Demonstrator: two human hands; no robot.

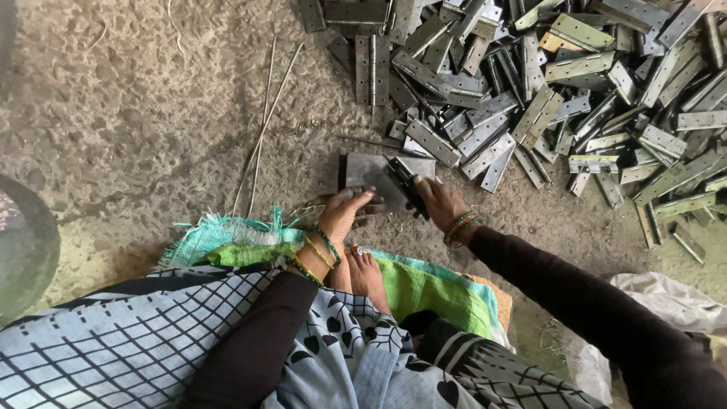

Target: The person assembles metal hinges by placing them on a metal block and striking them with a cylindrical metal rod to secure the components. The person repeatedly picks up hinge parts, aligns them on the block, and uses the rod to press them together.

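Item: flat metal plate (371,180) on floor, pinned under your left hand (344,216) fingers, spread flat. Right hand (439,201) fingers closed around dark hinge (405,185) atop it. Hinge pile (545,91) beyond fingertips, largely unworked.

Big heap of loose metal hinges (545,98) on the gritty floor (136,113). Left of heap: thin wire rods (261,129). Below-left: green woven sack (424,291). Below-right: white plastic bag (666,303).
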